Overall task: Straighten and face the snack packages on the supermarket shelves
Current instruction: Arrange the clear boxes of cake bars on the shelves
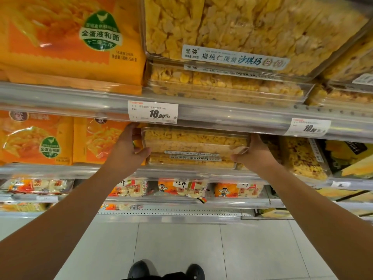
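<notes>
A clear plastic box of yellow flaky snack point(194, 141) sits on the middle shelf, on top of a second clear box point(191, 161) of the same kind, and both hands have hold of the upper one by its ends. The left hand point(129, 147) wraps the box's left end, thumb curled across the lower front corner and fingers reaching up and round the side toward the back. The right hand point(253, 153) grips the right end, thumb pressed along the front lower edge near the white label strip, the other fingers hidden behind the box. Between the two hands the label strips of both boxes face outward, the upper box lying slightly askew over the lower. Just above the hands runs the shelf rail point(222, 116) carrying a white price tag point(153, 112) marked 10.90, right over the left hand, and a second price tag point(307, 127) up and to the right of the right hand. Left of the left hand stand orange bags point(36, 138) with a green chicken emblem. Right of the right hand leans another clear box with reddish flecks point(304, 158). On the shelf above are a large orange bag point(70, 41) and stacked clear boxes point(232, 57) of the same snack. Below the forearms lie rice cracker packs point(181, 187), then pale floor tiles point(181, 249) and two black shoes point(165, 270).
</notes>
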The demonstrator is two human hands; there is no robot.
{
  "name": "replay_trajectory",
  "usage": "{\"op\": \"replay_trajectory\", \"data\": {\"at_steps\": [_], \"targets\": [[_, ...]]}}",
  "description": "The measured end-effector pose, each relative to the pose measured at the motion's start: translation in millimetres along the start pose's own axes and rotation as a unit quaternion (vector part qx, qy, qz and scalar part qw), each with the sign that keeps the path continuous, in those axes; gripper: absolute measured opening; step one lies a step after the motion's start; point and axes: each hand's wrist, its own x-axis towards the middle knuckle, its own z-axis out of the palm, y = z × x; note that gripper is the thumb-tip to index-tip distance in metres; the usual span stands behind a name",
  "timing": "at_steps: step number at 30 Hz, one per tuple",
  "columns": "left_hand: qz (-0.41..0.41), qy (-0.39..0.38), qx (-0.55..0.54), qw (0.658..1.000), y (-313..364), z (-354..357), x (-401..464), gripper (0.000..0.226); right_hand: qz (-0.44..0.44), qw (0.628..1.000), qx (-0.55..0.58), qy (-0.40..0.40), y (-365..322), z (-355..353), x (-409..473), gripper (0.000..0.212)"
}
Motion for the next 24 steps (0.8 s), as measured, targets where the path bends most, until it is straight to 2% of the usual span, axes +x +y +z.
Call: {"op": "replay_trajectory", "data": {"at_steps": [12,16,19,21,24], "targets": [[-0.014,0.006,-0.032,0.999,-4,2,-5,0.07,0.0,1.0,0.024,-0.001,2,-3,-4,0.076],[-0.013,0.082,-0.042,0.996,-7,8,-17,0.064,-0.003,0.998,0.064,0.002,6,-1,-9,0.073],[-0.038,0.122,-0.04,0.991,-21,22,-45,0.044,0.006,0.991,0.134,0.011,13,1,-20,0.07],[-0.105,0.061,-0.046,0.991,-30,38,-66,0.035,0.014,0.986,0.167,0.027,21,2,-34,0.075],[-0.162,-0.096,-0.046,0.981,-30,74,-86,0.027,0.051,0.981,0.18,0.046,42,1,-60,0.069]]}}
